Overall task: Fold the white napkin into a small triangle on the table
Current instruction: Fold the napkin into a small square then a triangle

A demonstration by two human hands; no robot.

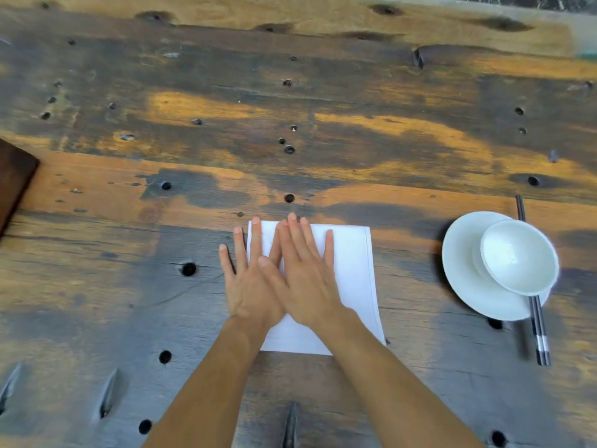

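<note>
While I look down from the head view, the white napkin (352, 270) lies flat on the wooden table (290, 108) right in front of me, near the table's close edge, as a squarish shape with a stitched hem showing along its right side. Both of my hands are flat on its left half, fingers straight and spread, gripping nothing. My left hand (248, 286) presses over the napkin's left edge, so its outer fingers rest on bare wood just beside the cloth. My right hand (307, 279) lies partly across the left one, thumb over its back, fingertips near the far edge. A faint slanted line shows by the far left corner; I cannot tell whether it is a crease or a seam.

I judge this to be the smoothing step: pressing the cloth down so the layers sit flat. No triangle is formed yet, so most of the folding seems to remain. Next I would need to lift my palms, pinch one corner, carry it diagonally onto the opposite corner, and keep the other hand down so the cloth does not slide.

Off to my right, well apart from the napkin, a white bowl (517, 257) sits on a white plate (462, 270), with dark chopsticks (539, 334) lying under them
</note>
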